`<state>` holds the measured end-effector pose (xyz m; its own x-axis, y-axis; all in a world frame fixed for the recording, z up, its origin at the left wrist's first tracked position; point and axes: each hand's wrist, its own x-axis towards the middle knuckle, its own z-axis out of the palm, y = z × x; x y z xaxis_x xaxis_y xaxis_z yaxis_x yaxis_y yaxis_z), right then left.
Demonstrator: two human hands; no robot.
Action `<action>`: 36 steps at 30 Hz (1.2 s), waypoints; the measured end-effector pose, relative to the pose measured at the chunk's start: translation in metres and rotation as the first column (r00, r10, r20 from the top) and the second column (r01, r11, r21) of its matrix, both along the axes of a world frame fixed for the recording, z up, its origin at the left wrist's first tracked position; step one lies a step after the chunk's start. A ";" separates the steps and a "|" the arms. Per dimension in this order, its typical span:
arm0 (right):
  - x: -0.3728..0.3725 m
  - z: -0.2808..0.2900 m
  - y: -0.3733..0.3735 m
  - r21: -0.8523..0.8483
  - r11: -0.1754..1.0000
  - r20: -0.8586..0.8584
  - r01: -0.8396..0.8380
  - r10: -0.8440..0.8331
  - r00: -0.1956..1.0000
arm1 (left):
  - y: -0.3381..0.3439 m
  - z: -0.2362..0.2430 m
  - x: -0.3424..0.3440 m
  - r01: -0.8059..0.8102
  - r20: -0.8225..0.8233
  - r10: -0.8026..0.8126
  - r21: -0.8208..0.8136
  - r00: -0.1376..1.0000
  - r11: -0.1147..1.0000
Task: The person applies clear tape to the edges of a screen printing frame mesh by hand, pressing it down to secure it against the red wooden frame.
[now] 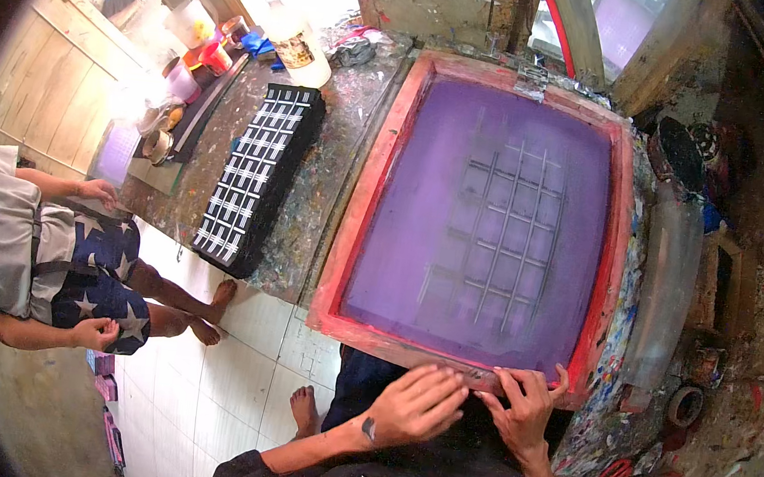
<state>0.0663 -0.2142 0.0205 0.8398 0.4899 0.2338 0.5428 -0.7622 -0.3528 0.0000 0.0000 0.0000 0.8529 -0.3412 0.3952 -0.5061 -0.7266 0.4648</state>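
In front of me lies a screen printing frame (349,330) with a reddish, ink-stained wooden rim. Its purple mesh (400,240) bears a grid of crossing lines right of the middle. My right hand (524,410) grips the near rim, with fingers bent over the wood and the thumb below. Just left of it, my left hand (416,405) is at the same rim with its fingers stretched out, holding nothing visible. Whether its fingertips touch the wood I cannot tell. Left of the frame sits a stack of black pieces (254,169), its top printed with white crossed lines.
A white bucket (299,51) and several cups stand at the table's far left. At left, a person (54,260) stands beside the stained table (330,154). Right of the frame are a tape roll (686,405) and red-handled scissors (614,476).
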 end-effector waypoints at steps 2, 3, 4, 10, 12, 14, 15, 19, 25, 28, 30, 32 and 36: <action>0.000 0.001 -0.002 0.004 1.000 0.016 -0.011 0.011 1.000 | 0.001 0.004 0.020 -0.119 0.010 0.119 0.038 0.993 0.992; 0.002 -0.004 0.008 0.021 1.000 0.001 -0.007 0.007 1.000 | 0.011 0.003 0.034 -0.133 -0.018 0.134 0.077 0.991 0.988; 0.000 -0.003 0.006 0.012 1.000 -0.013 -0.005 0.005 1.000 | 0.007 0.002 0.044 -0.148 -0.048 0.152 0.090 0.987 0.985; 0.007 -0.014 0.000 0.017 0.997 0.033 -0.073 0.073 0.997 | 0.002 -0.005 0.060 -0.147 -0.101 0.181 0.277 0.978 0.950; 0.008 -0.020 0.001 0.013 0.994 0.048 -0.104 0.103 0.993 | 0.004 -0.009 0.059 -0.125 -0.114 0.174 0.342 0.978 0.931; 0.009 -0.024 0.001 -0.026 0.994 0.026 -0.102 0.102 0.994 | 0.004 -0.012 0.061 -0.127 -0.071 0.158 0.324 0.985 0.938; 0.009 -0.024 0.002 -0.034 0.996 0.047 -0.086 0.088 0.995 | 0.004 -0.012 0.062 -0.108 -0.087 0.146 0.344 0.985 0.933; 0.009 -0.023 0.003 -0.090 0.993 0.048 -0.078 0.083 0.995 | 0.003 -0.008 0.063 -0.122 -0.062 0.149 0.312 0.987 0.942; 0.013 -0.017 0.006 -0.070 0.994 0.070 -0.087 0.092 0.993 | 0.004 -0.002 0.063 -0.093 -0.048 0.113 0.304 0.992 0.948; 0.016 -0.018 0.007 -0.063 0.993 0.064 -0.100 0.104 0.993 | 0.005 -0.006 0.068 -0.081 -0.069 0.108 0.312 0.992 0.946; 0.015 -0.018 0.007 -0.050 0.994 0.051 -0.098 0.100 0.994 | 0.004 -0.006 0.069 -0.099 -0.013 0.107 0.294 0.994 0.951; 0.014 -0.019 0.006 -0.051 0.994 0.069 -0.092 0.095 0.993 | 0.003 -0.005 0.069 -0.119 -0.006 0.125 0.273 0.992 0.955; 0.012 -0.022 0.002 -0.099 0.988 0.009 -0.119 0.120 0.993 | 0.001 -0.003 0.066 -0.136 -0.003 0.142 0.274 0.990 0.952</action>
<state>0.0785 -0.2126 -0.0017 0.7709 0.6074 0.1917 0.6364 -0.7221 -0.2712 0.0663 0.0010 -0.0029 0.9070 -0.3109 0.2839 -0.3830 -0.8894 0.2497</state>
